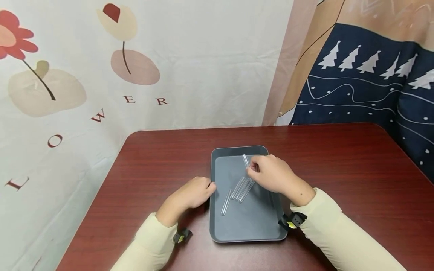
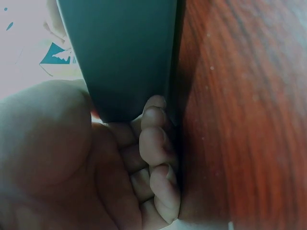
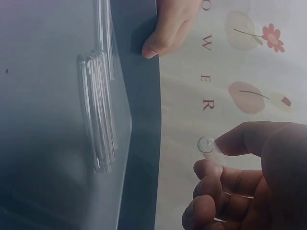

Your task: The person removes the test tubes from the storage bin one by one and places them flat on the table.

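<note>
My L hand (image 1: 194, 192), fingers curled, braces the tray (image 1: 217, 226) edge so it stays put while my R hand (image 1: 271, 174) pinches one glass tube (image 1: 245, 160), lifted clear of the other tubes (image 1: 241, 189).

The head view looks forward and down from above onto the table (image 1: 339, 158), taking in the whole tray (image 1: 220, 226), both hands and the curtain behind. The left wrist view sits very near the left hand (image 2: 96, 163), under the palm, facing along the tray's edge (image 2: 124, 57) and the table (image 2: 240, 96). The right wrist view is turned sideways, close to the right hand (image 3: 249, 182), looking across the tray (image 3: 48, 143) toward the curtain. All three share the tray; the head and right wrist views share the tubes (image 1: 241, 188) (image 3: 98, 110) and the left hand (image 3: 168, 28)
</note>
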`<state>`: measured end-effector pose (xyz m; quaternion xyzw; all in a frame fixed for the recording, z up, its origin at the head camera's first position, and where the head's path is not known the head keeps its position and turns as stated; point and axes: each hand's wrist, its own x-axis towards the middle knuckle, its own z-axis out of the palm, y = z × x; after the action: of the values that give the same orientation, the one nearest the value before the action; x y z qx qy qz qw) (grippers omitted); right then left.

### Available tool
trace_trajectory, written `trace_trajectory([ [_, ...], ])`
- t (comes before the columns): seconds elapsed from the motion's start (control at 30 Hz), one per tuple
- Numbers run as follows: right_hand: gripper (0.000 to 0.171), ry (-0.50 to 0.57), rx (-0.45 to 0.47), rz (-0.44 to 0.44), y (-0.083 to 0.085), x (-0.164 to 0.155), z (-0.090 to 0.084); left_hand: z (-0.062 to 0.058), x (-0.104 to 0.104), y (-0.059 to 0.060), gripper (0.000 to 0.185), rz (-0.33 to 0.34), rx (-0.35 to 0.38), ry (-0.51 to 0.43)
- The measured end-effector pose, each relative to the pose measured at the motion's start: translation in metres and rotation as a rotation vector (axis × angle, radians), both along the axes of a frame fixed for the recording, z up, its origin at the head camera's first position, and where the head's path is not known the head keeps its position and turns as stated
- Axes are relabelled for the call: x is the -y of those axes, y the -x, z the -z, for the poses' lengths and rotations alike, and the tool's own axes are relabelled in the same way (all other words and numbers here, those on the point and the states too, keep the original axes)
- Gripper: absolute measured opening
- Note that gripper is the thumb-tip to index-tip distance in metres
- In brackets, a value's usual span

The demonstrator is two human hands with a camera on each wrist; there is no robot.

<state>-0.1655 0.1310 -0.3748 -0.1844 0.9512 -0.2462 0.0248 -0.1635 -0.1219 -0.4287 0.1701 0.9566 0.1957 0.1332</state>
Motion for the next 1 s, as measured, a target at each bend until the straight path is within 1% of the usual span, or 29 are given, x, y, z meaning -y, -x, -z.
trace_trajectory([
  [0.23,0.022,0.001,0.016,0.014,-0.003,-0.005,-0.002,0.000,0.002,-0.001,0.039,-0.004,0.000,0.003],
  [0.4,0.023,-0.005,0.004,0.021,-0.004,-0.009,-0.002,0.000,0.002,-0.001,0.039,-0.004,-0.008,-0.004],
  [0.73,0.020,0.028,-0.011,0.054,-0.007,-0.024,0.002,-0.002,-0.001,-0.001,0.038,-0.002,-0.009,-0.013],
  [1.0,0.022,0.039,-0.013,0.063,-0.010,-0.033,0.004,-0.001,0.000,-0.001,0.038,-0.001,-0.012,-0.010],
])
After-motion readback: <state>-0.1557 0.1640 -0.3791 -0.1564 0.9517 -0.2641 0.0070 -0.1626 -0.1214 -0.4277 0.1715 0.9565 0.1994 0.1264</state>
